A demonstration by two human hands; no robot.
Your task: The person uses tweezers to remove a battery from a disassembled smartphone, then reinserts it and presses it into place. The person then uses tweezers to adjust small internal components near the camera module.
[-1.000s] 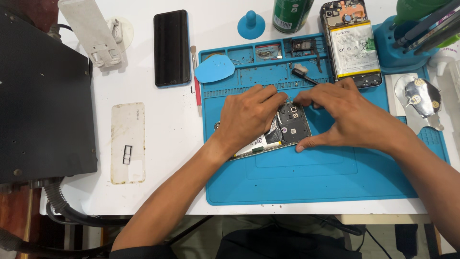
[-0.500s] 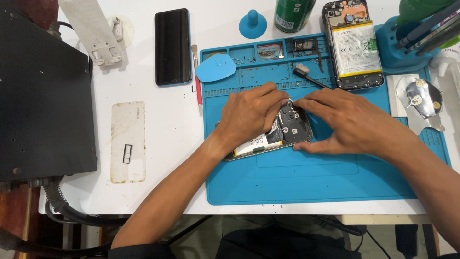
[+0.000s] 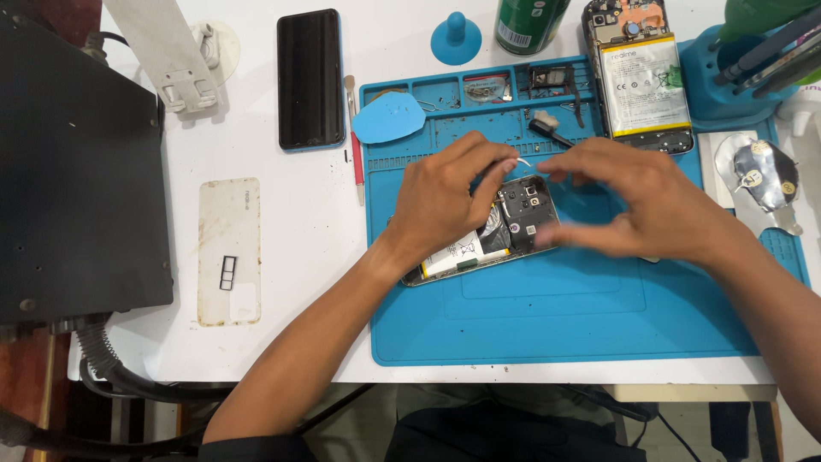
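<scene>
Head view: right hand (image 3: 650,210) has lifted off opened phone (image 3: 492,231), fingers loosely apart, empty; left hand (image 3: 445,201) still pinches small white part (image 3: 523,161); piece now freed.

Matt blue rubbery mat (image 3: 547,325), glossy black glass phone (image 3: 310,79), smooth white tabletop (image 3: 282,274).

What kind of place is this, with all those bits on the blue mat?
Most likely a phone repair bench. An opened phone lies under the person's hands on a blue work mat, a second opened phone rests at the mat's top edge, and a detached back cover lies beside it.
</scene>
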